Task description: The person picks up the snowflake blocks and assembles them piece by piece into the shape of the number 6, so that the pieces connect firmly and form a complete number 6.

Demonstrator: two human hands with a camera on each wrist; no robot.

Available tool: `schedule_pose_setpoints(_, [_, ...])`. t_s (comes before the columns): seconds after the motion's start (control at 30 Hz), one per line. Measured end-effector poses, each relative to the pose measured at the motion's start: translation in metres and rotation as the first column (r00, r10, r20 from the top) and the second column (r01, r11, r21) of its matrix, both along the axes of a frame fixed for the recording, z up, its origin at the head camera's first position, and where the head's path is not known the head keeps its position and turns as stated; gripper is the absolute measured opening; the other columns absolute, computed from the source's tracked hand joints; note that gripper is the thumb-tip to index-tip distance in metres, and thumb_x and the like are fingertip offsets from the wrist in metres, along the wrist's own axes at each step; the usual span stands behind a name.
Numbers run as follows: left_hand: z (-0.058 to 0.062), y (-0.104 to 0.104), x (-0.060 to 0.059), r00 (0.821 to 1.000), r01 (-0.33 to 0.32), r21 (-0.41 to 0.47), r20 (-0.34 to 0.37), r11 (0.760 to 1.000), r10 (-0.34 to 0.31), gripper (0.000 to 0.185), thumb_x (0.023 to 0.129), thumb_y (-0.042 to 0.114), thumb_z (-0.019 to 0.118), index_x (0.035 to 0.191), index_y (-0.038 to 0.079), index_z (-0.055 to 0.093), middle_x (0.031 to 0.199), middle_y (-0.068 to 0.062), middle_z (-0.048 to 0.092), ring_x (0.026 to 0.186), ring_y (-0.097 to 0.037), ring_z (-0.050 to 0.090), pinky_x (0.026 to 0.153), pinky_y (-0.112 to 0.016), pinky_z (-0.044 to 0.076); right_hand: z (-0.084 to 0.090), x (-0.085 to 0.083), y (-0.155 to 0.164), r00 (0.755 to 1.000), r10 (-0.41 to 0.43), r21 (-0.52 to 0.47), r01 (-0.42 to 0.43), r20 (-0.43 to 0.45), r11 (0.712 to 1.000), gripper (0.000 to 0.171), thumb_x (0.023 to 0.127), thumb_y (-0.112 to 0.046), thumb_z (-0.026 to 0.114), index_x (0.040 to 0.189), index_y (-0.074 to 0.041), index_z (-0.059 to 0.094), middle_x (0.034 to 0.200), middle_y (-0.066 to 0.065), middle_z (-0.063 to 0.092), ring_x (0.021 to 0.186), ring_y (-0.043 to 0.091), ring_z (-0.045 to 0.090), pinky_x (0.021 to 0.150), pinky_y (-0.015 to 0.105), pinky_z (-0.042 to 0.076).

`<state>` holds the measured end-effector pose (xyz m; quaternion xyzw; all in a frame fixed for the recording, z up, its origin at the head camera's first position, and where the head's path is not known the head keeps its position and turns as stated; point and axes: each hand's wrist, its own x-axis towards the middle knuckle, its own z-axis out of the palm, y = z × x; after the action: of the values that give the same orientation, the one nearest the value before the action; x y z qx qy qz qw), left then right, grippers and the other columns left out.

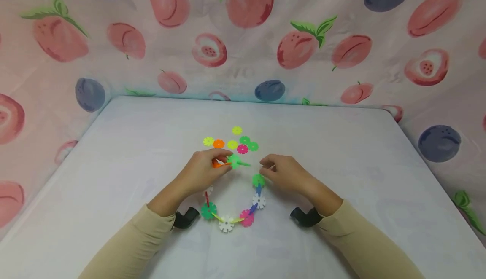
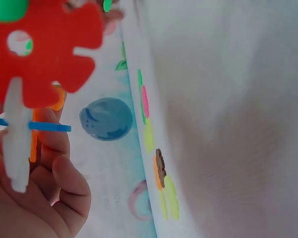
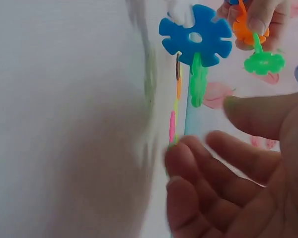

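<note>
Between thumb and fingers, my left hand pinches an orange snowflake disc, which belongs to a chain of slotted plastic discs. Fitted to it is a green snowflake disc pointing toward the right hand. The chain curves down in an open loop past a white disc and a pink disc. Its other end is a green disc beside my right hand. That hand has loosely bent fingers and holds nothing; a gap shows between thumb and fingers in the right wrist view.
Several loose discs lie beyond the hands, among them a yellow disc, an orange disc and a pink disc. The white table meets a fruit-patterned cloth at its back edge. Black curved pieces sit at both wrists.
</note>
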<state>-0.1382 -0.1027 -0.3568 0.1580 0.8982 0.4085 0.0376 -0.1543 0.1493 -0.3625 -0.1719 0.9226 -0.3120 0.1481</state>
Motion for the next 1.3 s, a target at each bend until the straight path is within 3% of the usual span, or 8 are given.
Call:
schedule_pose_setpoints(0.17, [0.003, -0.001, 0.001, 1.0, -0.006, 0.015, -0.015, 1.0, 0.007, 0.036, 0.091, 0.015, 0.074, 0.125, 0.008, 0.069, 0.102, -0.002, 0.072, 0.09, -0.018, 0.064, 0.075, -0.031, 0.052, -0.004, -0.002, 0.007, 0.991, 0.045, -0.038, -0.041, 0.122, 0.998, 0.029, 0.099, -0.019, 0.057, 0.123, -0.007, 0.068, 0.092, -0.001, 0.066, 0.084, 0.017, 0.06, 0.079, 0.035, 0.051])
schedule_pose_setpoints(0.3, [0.005, 0.0, 0.002, 1.0, -0.007, 0.013, -0.012, 1.0, 0.007, 0.037, 0.092, 0.016, 0.073, 0.127, 0.008, 0.067, 0.105, -0.003, 0.072, 0.095, -0.021, 0.064, 0.079, -0.033, 0.054, -0.004, -0.003, 0.01, 0.989, 0.054, -0.145, -0.034, 0.139, 0.989, 0.026, 0.097, -0.015, 0.058, 0.118, -0.007, 0.07, 0.092, 0.001, 0.066, 0.082, 0.019, 0.059, 0.075, 0.034, 0.051])
schedule_pose_setpoints(0.47, [0.007, 0.001, 0.002, 1.0, -0.016, 0.032, -0.025, 0.999, 0.016, 0.043, 0.092, 0.015, 0.073, 0.133, 0.008, 0.063, 0.11, -0.006, 0.07, 0.099, -0.024, 0.065, 0.081, -0.035, 0.056, 0.005, -0.003, 0.009, 0.997, 0.0, -0.29, 0.024, 0.082, 0.957, 0.023, 0.096, -0.013, 0.058, 0.114, -0.003, 0.069, 0.095, 0.005, 0.067, 0.086, 0.024, 0.063, 0.075, 0.035, 0.053])
schedule_pose_setpoints(0.63, [0.01, 0.002, 0.003, 0.997, -0.009, 0.062, -0.075, 0.998, 0.013, 0.047, 0.092, 0.013, 0.072, 0.137, 0.009, 0.06, 0.112, -0.008, 0.069, 0.099, -0.023, 0.065, 0.082, -0.037, 0.056, 0.019, -0.002, 0.008, 0.999, -0.013, -0.39, -0.001, -0.034, 0.921, 0.02, 0.097, -0.009, 0.058, 0.112, 0.001, 0.068, 0.097, 0.006, 0.068, 0.088, 0.029, 0.066, 0.078, 0.036, 0.054])
schedule_pose_setpoints(0.87, [0.013, 0.004, 0.005, 0.992, -0.012, 0.1, -0.123, 0.995, 0.024, 0.04, 0.092, 0.013, 0.071, 0.131, 0.006, 0.064, 0.114, -0.008, 0.065, 0.097, -0.023, 0.061, 0.083, -0.039, 0.054, 0.029, 0.0, 0.002, 0.984, -0.045, -0.411, -0.031, -0.174, 0.911, 0.018, 0.097, -0.005, 0.059, 0.11, 0.0, 0.07, 0.097, 0.006, 0.069, 0.085, 0.023, 0.062, 0.075, 0.034, 0.054])
schedule_pose_setpoints(1.3, [0.014, 0.004, 0.01, 0.998, -0.042, 0.166, -0.034, 0.985, 0.048, 0.035, 0.094, 0.02, 0.069, 0.124, 0.006, 0.061, 0.113, -0.006, 0.063, 0.096, -0.022, 0.059, 0.083, -0.039, 0.053, 0.03, 0.008, -0.004, 0.958, -0.016, -0.375, -0.097, -0.285, 0.922, 0.018, 0.095, -0.001, 0.061, 0.111, -0.001, 0.071, 0.1, 0.003, 0.069, 0.09, 0.019, 0.063, 0.082, 0.038, 0.055])
